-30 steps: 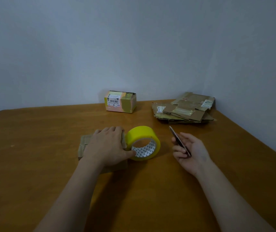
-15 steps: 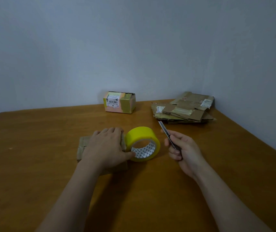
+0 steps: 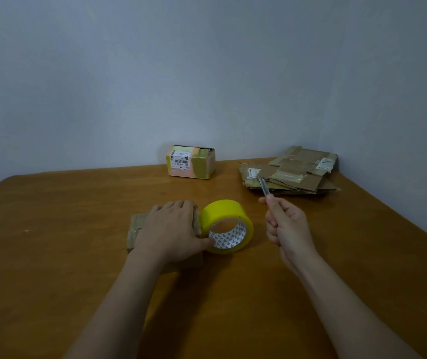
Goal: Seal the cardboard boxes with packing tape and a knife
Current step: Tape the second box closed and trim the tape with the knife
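Table: a brown wooden table (image 3: 51, 268) carries everything.
Left hand: the left hand (image 3: 172, 229) lies palm down with straight fingers, pressing on a flat brown cardboard box (image 3: 135, 229); its thumb tip touches the tape roll's inner rim.
Tape: the yellow roll of packing tape (image 3: 224, 212) stands on edge, touching the box's right side, between the two hands.
Right hand: the right hand (image 3: 288, 226) has its fingers curled round the handle of a slim grey utility knife (image 3: 265, 189), just right of the roll.
Knife axis: the blade points up and away, leaning slightly left, its tip above and beyond the roll.
Key relation: the join of roll and box lies down and to the left of the blade, so the right hand is the nearer one for a cut there; whether a strip already runs onto the box is hidden under the left hand.
Far left: a small taped cardboard box with a barcode label (image 3: 194, 164) sits by the wall, well apart.
Far right: a stack of flattened brown cardboard boxes (image 3: 300, 174) lies in the corner, behind the knife tip.
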